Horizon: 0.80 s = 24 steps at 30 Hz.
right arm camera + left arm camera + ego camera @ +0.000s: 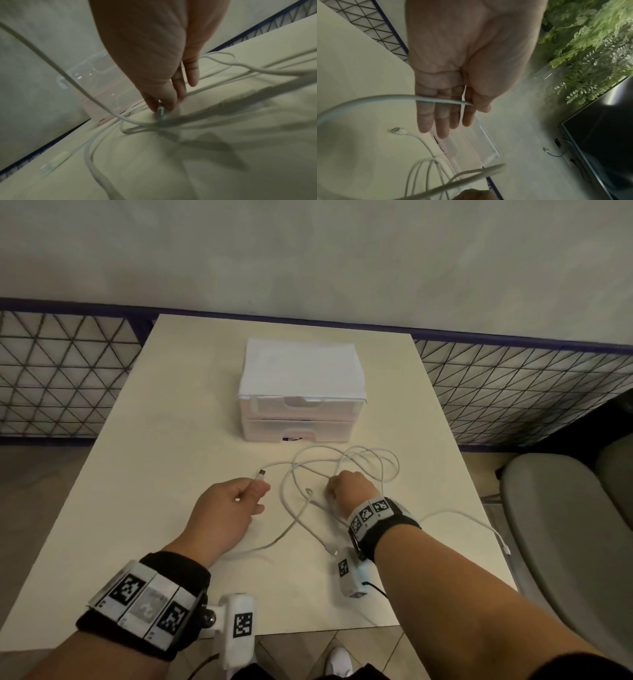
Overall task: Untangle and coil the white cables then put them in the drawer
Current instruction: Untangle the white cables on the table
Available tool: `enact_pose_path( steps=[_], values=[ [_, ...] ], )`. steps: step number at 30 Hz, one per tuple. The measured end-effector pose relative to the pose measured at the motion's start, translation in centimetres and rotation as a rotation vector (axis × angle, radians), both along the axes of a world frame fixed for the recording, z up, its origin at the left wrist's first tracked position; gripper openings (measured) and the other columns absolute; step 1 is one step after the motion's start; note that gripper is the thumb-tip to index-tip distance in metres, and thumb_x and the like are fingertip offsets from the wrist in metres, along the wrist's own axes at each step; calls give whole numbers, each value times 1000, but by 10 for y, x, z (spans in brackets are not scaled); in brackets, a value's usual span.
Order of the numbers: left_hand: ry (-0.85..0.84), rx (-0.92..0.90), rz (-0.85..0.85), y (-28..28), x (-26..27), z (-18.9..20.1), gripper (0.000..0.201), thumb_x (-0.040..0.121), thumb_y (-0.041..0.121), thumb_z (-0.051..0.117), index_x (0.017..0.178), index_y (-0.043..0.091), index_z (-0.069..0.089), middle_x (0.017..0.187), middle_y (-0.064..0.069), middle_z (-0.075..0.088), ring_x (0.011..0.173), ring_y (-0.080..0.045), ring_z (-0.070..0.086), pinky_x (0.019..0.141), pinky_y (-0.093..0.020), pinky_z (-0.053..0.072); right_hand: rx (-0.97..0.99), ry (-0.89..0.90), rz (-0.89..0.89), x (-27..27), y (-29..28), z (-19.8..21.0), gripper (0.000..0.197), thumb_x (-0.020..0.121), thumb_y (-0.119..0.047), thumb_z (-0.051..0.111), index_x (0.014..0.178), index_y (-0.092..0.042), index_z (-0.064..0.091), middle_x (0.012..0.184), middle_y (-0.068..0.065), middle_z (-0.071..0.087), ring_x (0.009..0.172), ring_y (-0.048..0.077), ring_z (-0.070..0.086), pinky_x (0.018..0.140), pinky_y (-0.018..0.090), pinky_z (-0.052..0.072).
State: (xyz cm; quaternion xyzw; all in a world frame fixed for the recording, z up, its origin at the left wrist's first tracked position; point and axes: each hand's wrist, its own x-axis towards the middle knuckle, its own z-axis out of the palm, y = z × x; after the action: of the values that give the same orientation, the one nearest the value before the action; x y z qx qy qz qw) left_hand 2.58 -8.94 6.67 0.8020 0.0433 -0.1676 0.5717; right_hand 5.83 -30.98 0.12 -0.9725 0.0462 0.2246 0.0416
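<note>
Several loops of tangled white cables lie on the cream table just in front of a white two-drawer unit, both drawers shut. My left hand pinches one cable between thumb and forefinger; a loose connector lies on the table just beyond it. My right hand reaches down into the tangle, and its fingertips pinch a cable connector against the tabletop. Another plug end lies by my right wrist.
One cable strand trails over the table's right edge toward a grey chair. A wire mesh fence runs behind the table. The left wrist view shows a dark screen and green plants beyond.
</note>
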Motion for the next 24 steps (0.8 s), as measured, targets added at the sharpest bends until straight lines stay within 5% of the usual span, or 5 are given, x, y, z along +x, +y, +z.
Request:
enact_pose_path(
  steps=[5,8,15,18,24],
  values=[
    [3,-142,90,-7,6,7,18,96,26,49,93,14,63,92,-4,73,88,-17,72,81,-35,57,272,-416,-70,-5,-5,22,21,90,-16,56,103,-26,68,125,-1,59,118,26,45,101,42,40],
    [-68,-225,102,-15,12,14,15,97,25,49,97,17,62,99,0,73,95,-11,70,89,-35,54,682,-683,-107,-8,5,57,14,88,-13,61,95,-20,70,100,0,73,102,22,61,93,37,47],
    [-145,-597,23,-43,14,38,25,98,21,43,112,25,64,116,-9,68,104,-24,64,83,-32,54,1328,-423,-82,-17,44,111,18,85,-8,62,77,-19,51,64,4,60,56,22,57,59,34,51],
    [-85,-752,-14,-44,14,41,33,89,30,46,116,17,62,122,-10,66,107,-24,63,73,-32,54,1340,-406,-107,-18,47,109,18,89,-12,57,80,-23,46,66,1,57,48,17,54,51,32,47],
    [-188,-589,-66,-34,19,46,33,87,42,47,106,21,62,137,9,56,128,-12,51,111,-40,34,1056,-281,18,-21,46,112,23,91,-29,58,110,-15,57,78,1,59,51,-1,53,54,31,51]
  ],
)
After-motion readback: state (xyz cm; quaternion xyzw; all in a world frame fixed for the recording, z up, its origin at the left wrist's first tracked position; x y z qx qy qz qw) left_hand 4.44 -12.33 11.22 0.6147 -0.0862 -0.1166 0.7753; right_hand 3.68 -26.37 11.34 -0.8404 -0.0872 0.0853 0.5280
